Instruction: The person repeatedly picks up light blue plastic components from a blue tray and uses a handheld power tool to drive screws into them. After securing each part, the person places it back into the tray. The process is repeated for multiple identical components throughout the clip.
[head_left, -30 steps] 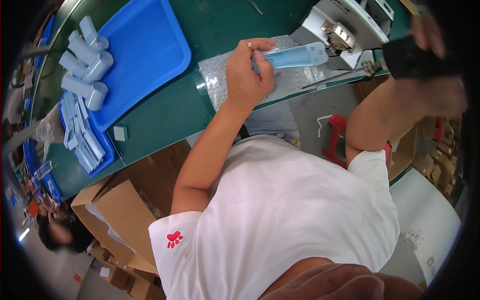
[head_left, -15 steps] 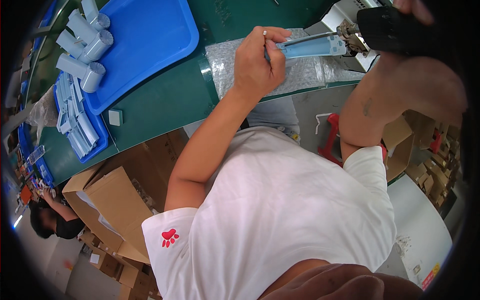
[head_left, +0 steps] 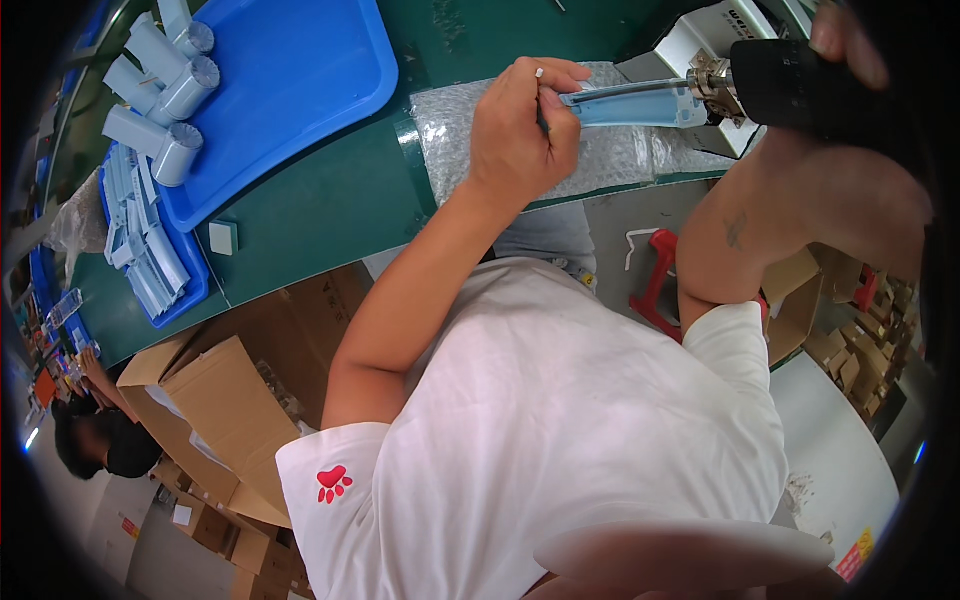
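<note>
In my left hand (head_left: pixel 525 130) the fingers are closed round the left end of a long light-blue plastic part (head_left: pixel 645 111). The part is held a little above the bubble wrap on the table. My right hand (head_left: pixel 845 45) grips a black electric screwdriver (head_left: pixel 800 90), which hides most of the fingers. From the screwdriver a thin metal shaft runs left along the blue part toward my left fingertips. Its tip is hidden at those fingers. A metal fitting (head_left: pixel 712 85) sits between the black body and the part's right end.
Bubble wrap (head_left: pixel 440 120) covers part of the green table (head_left: pixel 310 200). Left stand a large blue tray (head_left: pixel 300 80), several light-blue cylindrical pieces (head_left: pixel 180 150) and a smaller tray of light-blue strips (head_left: pixel 150 235). A white box (head_left: pixel 690 45) lies behind my hands; cardboard boxes (head_left: pixel 230 400) stand below. Another person (head_left: pixel 105 435) works far left.
Both hands, with the blue part and the screwdriver, have shifted slightly right and toward me. The view has moved slightly too. Both grips look the same.
</note>
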Demonstrator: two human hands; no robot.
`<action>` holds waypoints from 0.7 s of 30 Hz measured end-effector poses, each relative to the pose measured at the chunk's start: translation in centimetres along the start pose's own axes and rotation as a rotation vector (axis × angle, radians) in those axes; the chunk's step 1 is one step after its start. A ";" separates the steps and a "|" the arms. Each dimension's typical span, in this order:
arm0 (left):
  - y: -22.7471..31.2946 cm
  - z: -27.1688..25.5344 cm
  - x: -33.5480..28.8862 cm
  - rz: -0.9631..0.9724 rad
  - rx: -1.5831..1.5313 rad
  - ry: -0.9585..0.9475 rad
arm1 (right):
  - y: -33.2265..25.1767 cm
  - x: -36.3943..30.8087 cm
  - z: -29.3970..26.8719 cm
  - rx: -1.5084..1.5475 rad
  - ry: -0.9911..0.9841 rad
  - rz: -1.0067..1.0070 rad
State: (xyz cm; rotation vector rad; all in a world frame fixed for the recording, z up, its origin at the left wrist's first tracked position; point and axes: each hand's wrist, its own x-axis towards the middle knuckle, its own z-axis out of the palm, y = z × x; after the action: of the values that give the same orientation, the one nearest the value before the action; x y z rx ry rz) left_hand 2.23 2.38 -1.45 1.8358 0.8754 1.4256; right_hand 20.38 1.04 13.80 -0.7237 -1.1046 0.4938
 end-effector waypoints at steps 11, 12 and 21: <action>-0.3 0.1 -0.7 0.088 0.015 0.020 | -0.4 -1.1 0.4 0.033 -0.010 -0.008; -0.2 0.0 -0.7 0.086 0.010 0.016 | -0.4 -1.2 0.4 0.034 -0.010 -0.007; 0.3 0.0 -0.1 0.026 -0.004 0.060 | -3.1 0.8 -0.2 -0.012 0.074 -0.070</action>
State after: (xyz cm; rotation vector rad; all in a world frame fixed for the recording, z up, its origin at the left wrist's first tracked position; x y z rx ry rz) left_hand 2.23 2.14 -1.28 1.8163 0.8808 1.5038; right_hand 20.89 -0.54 16.55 -0.7063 -1.0612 0.3982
